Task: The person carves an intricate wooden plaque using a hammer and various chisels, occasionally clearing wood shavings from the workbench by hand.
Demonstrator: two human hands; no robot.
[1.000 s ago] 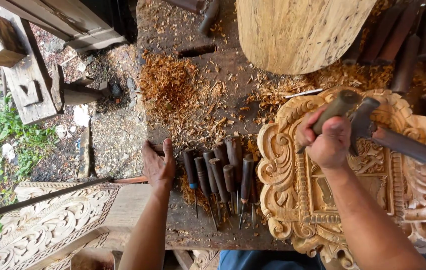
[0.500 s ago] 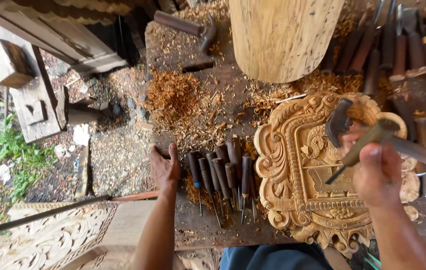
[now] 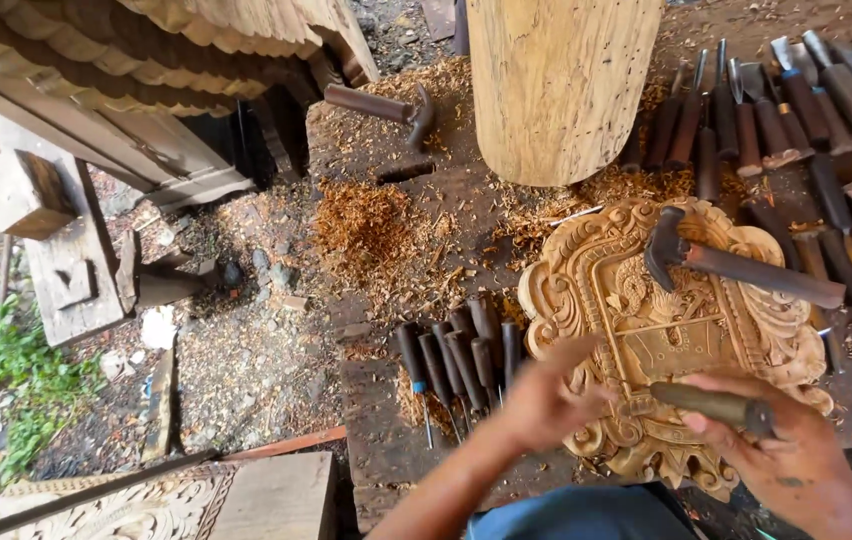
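Our right hand point(image 3: 796, 455) grips a dark-handled chisel point(image 3: 711, 403); left hand point(image 3: 546, 400), fingers spread, touches the pale ornate carved panel point(image 3: 646, 330) lying near-right on the bench, hammer point(image 3: 736, 262) resting on it.

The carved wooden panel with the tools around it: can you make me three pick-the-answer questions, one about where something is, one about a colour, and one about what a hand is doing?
1. Where does the hammer lie?
A. on the carved panel
B. on the gravel
C. in the grass

2. What colour are the wood shavings?
A. blue
B. orange-brown
C. white

3. What is the right hand doing?
A. lying flat and empty
B. gripping a chisel
C. holding a stone

Answers:
1 A, its head and handle rest across the panel's top.
2 B, the heap is orange-brown.
3 B, fingers wrap the chisel's dark handle.
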